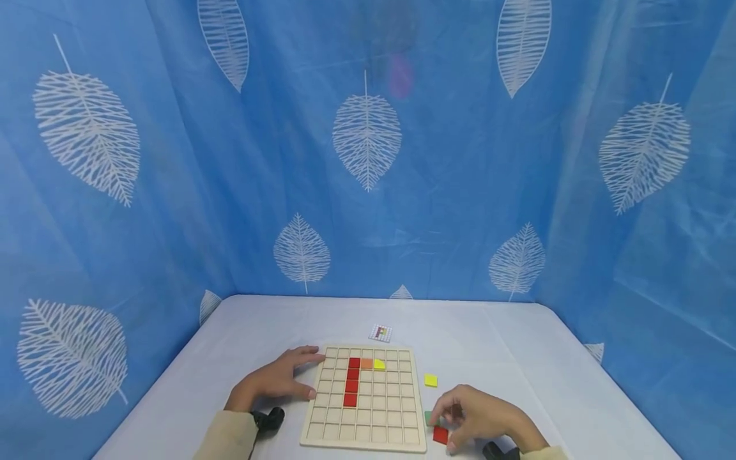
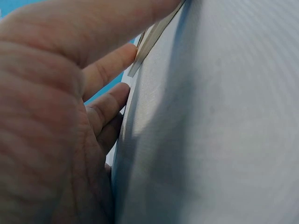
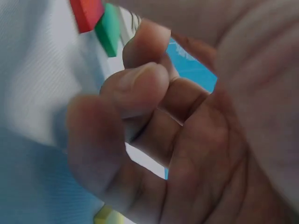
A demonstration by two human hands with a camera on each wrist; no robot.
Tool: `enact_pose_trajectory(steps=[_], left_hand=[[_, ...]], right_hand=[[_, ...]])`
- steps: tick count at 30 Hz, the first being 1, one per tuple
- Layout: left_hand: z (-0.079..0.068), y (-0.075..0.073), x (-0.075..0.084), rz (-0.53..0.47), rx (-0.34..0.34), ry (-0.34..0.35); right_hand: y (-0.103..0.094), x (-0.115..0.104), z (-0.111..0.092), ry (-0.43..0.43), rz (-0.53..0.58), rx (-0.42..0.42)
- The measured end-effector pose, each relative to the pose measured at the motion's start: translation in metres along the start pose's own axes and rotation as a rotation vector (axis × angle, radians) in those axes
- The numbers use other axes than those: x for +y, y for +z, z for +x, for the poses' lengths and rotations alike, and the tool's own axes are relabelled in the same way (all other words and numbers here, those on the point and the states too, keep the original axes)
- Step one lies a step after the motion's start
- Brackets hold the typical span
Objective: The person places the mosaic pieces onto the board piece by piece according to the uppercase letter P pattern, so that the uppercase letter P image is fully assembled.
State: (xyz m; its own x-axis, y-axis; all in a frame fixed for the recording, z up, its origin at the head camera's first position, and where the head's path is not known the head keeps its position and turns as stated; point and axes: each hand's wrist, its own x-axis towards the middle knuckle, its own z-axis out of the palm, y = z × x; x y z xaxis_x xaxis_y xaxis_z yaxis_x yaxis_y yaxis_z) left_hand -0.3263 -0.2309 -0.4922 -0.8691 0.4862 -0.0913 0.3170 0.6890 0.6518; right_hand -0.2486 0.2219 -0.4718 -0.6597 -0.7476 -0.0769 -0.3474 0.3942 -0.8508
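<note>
A wooden grid board (image 1: 333,429) lies on the table, with a column of several red square tiles (image 1: 351,386), an orange tile (image 1: 367,363) and a yellow tile (image 1: 379,365) with one cut corner in its cells. At its left edge, my left hand (image 1: 283,374) rests with fingers and thumb extended, touching the rim (image 2: 145,50). Right of the board, my right hand (image 1: 476,412) hovers with bent fingers over a loose red tile (image 1: 440,436) and a green tile (image 1: 428,418). Both tiles (image 3: 88,15) lie beside the fingers in the right wrist view; no grip on them shows.
A yellow tile (image 1: 430,381) lies farther back, right of the board. Behind the board is a small pattern card (image 1: 381,333). A white cloth covers the table (image 1: 489,332), and blue leaf-print curtains (image 1: 437,160) stand around it.
</note>
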Motion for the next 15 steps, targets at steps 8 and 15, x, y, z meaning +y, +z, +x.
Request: enact_pose_trajectory(steps=[8, 15], left_hand=[[0.0005, -0.0001, 0.002, 0.008, 0.01, -0.011], [0.0008, 0.001, 0.0018, -0.022, 0.014, -0.035]], right_hand=[[0.0003, 0.0016, 0.0005, 0.017, -0.005, -0.005], [0.0007, 0.0029, 0.0012, 0.025, 0.005, -0.011]])
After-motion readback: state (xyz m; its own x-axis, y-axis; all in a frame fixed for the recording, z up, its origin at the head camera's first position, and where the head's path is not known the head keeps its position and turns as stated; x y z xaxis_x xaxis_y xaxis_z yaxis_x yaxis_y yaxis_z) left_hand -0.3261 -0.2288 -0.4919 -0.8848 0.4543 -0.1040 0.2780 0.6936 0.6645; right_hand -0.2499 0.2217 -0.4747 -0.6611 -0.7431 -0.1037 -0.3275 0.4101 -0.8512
